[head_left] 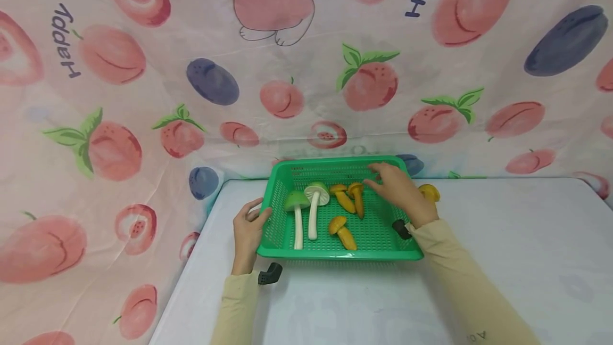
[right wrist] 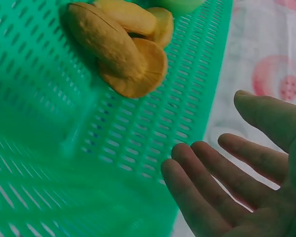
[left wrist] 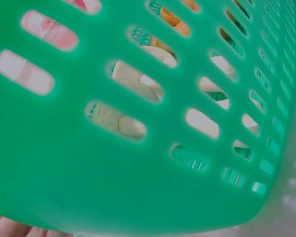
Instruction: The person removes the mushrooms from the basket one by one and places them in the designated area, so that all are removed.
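Observation:
A green plastic basket (head_left: 335, 254) with slotted walls stands on the table. My left hand (head_left: 247, 232) grips its left rim, thumb over the edge; in the left wrist view only fingertips (left wrist: 12, 228) show past the basket wall. Over the basket's right side my right hand (head_left: 401, 191) is spread with nothing in it. Inside lie a green-capped mushroom (head_left: 297, 201) and another with a pale underside (head_left: 317, 194), both long-stemmed. Near them are three yellow mushrooms, one at the front (head_left: 346, 236) and a pair (head_left: 356, 198) farther back, seen close in the right wrist view (right wrist: 133, 66).
Another yellow mushroom (head_left: 429, 192) lies outside the basket on the right, partly hidden by my right arm. A white-covered table (head_left: 517, 249) extends to both sides. Behind it hangs a fruit-print cloth (head_left: 297, 73). A black camera piece (head_left: 270, 274) sits by my left wrist.

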The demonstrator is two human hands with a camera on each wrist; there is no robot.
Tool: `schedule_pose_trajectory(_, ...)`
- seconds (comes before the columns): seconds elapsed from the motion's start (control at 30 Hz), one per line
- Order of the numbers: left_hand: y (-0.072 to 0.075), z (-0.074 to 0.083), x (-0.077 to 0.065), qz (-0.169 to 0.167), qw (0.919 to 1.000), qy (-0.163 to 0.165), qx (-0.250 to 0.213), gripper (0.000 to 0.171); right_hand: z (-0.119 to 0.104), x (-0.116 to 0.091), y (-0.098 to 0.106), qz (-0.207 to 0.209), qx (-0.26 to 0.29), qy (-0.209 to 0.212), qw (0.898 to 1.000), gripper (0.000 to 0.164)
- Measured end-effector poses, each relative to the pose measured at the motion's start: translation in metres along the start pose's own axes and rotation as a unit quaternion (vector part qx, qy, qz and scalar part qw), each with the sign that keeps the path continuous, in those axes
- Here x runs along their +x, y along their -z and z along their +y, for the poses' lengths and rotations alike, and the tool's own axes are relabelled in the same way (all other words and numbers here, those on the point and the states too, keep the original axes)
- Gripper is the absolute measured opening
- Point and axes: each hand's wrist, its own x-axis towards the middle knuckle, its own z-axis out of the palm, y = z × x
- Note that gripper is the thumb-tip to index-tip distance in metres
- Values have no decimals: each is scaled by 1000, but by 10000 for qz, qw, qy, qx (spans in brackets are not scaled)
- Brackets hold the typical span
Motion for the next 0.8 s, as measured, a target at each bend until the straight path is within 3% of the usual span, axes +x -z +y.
schedule_pose_trajectory(0.4, 0, 0, 0, 9, 10000, 22, -2, 38, 3, 12, -12, -350, 417, -236, 9982, 49)
schedule_pose_trajectory(0.8, 0, -2, 2, 20, 10000, 1, 17, 37, 7, 25, -26, -903, 222, -355, 9950, 50)
